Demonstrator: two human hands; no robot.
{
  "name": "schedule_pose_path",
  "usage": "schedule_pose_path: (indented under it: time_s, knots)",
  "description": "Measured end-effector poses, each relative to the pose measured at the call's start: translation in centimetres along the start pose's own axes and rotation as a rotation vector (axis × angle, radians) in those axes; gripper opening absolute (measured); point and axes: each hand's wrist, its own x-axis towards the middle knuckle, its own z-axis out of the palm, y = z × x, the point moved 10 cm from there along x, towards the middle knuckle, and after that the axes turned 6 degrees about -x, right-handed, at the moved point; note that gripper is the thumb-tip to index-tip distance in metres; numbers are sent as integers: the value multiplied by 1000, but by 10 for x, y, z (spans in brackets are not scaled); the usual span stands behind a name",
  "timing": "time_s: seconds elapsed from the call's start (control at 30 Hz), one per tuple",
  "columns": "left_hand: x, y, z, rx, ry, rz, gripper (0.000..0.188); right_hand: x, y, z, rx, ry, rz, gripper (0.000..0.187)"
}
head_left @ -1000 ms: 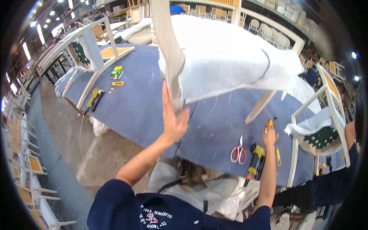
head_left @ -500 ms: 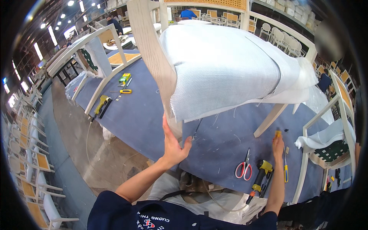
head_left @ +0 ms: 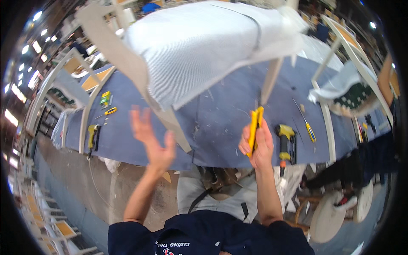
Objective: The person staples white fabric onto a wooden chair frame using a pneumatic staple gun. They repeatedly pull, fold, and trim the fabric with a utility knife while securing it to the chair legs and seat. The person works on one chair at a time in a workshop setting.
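A pale wooden chair point(head_left: 165, 119), its seat wrapped in white woven fabric point(head_left: 191, 55), is standing on a blue-grey counter point(head_left: 221, 136), directly ahead of the person. The fabric's loose lower edge is hanging beside the near-left leg. The right hand point(head_left: 258, 144) is grasping what is looking like a yellow utility knife point(head_left: 254, 131), holding it upright below the seat; whether a blade is showing, I cannot tell. The left hand point(head_left: 155, 142) is hovering to the left of that leg, its grip released, fingers spread and blurred, apparently touching nothing.

The step in hand is seeming to be readying the knife beside the seat. Any next move with it is calling for a steadying left hand, kept well away from the blade end.

The counter's near edge is running just below both hands, and the leg's foot is resting close to it. To the right, a green-and-black staple gun point(head_left: 285, 136) is lying near the right wrist, with a yellow screwdriver point(head_left: 310, 131) farther out, so sideways room is narrowing there. Bare counter is stretching between the hands, leaving the more open path.
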Motion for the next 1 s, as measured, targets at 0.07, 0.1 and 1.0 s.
schedule_pose_path:
  time_s: [0.07, 0.1, 1.0]
  knots:
    - [42, 42, -43, 179, 185, 365, 68, 0, -19, 12, -74, -35, -3, 46]
    - [65, 59, -53, 297, 164, 487, 62, -6, -24, 11, -95, -35, 5, 45]
    - [203, 145, 52, 616, -1149, 1064, 27, -4, -114, 137, -765, -138, -439, 37]
